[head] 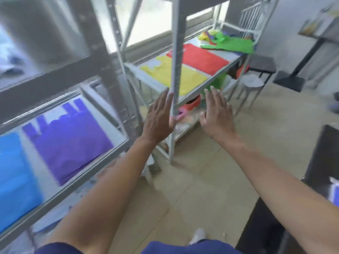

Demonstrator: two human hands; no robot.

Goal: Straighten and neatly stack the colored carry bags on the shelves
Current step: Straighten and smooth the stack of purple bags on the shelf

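Observation:
A purple carry bag (pixel 69 142) and a blue carry bag (pixel 14 176) lie flat on the near grey shelf (pixel 117 146) at left. On the far white shelf (pixel 222 69) lie a yellow bag (pixel 190 77), a red bag (pixel 203 58) and a green bag (pixel 231 45), with a crumpled heap of mixed-colour bags (pixel 211 36) behind. My left hand (pixel 159 116) and my right hand (pixel 217 112) are stretched forward, fingers spread, empty, on either side of the white shelf's front post (pixel 175 70).
Lower white shelves hold orange, pink and green items (pixel 192 104). A white stool (pixel 252 82) and a dark side table (pixel 262 64) stand right of the shelf. A black stand base (pixel 289 83) sits on the beige floor. Dark furniture (pixel 322 160) is at right.

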